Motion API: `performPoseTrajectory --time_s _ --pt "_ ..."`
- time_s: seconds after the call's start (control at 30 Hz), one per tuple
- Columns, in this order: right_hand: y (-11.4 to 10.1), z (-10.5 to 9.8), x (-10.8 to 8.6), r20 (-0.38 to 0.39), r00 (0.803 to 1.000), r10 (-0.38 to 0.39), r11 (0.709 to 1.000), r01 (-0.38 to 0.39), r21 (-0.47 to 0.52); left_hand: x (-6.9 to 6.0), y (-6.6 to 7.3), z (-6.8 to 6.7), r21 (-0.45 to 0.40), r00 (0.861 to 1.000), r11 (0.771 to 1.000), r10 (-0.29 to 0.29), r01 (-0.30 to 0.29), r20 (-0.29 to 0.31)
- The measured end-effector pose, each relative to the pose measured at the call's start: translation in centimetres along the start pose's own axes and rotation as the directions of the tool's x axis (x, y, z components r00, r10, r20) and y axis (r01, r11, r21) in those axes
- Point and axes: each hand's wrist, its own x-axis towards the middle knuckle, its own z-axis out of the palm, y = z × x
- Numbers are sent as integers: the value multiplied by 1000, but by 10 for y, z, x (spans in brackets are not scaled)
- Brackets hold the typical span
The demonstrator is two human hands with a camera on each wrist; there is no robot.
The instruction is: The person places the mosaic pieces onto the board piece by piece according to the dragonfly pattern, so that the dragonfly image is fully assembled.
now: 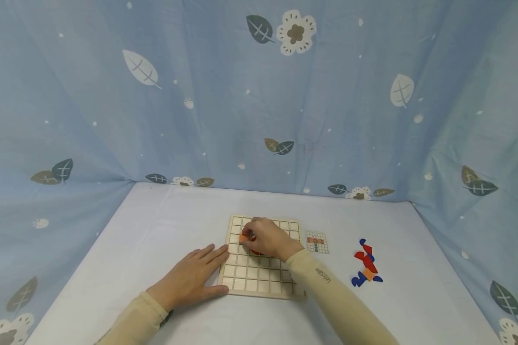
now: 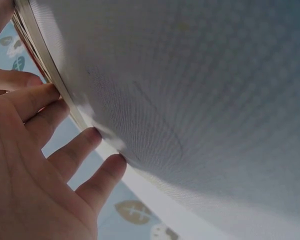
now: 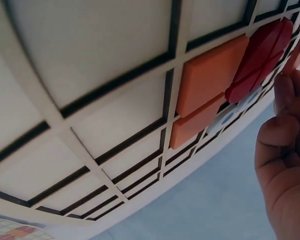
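Observation:
The right hand is over the upper left of the wooden grid board, pinching an orange piece. In the right wrist view the fingers of that hand hold the piece at the right edge. Beside them on the board lie red pieces, orange pieces and a pale piece with a blue mark. The left hand has its fingers spread, with fingertips against the board's left edge. From below, the left wrist view shows this hand touching the edge.
A small pattern card lies just right of the board. Farther right on the white table is a loose group of red, blue and orange pieces. A blue patterned cloth hangs behind.

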Motion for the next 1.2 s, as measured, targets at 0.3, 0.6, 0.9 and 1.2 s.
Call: performPoseTrajectory --time_s 0.3,0.6,0.9,1.2 --pt "2 3 0 -6 1000 12 999 -12 -33 1 -2 0 4 1000 1000 -2 2 6" --pt "1 1 -1 -8 999 38 998 -38 -48 1 -2 1 18 1000 1000 11 -11 -2" --pt "0 1 -2 -20 1000 11 999 -12 -52 1 -3 2 19 1000 1000 7 -6 -8" --pt "-1 -11 -16 -115 993 7 1000 -5 19 0 -1 0 16 1000 1000 8 -8 -8"
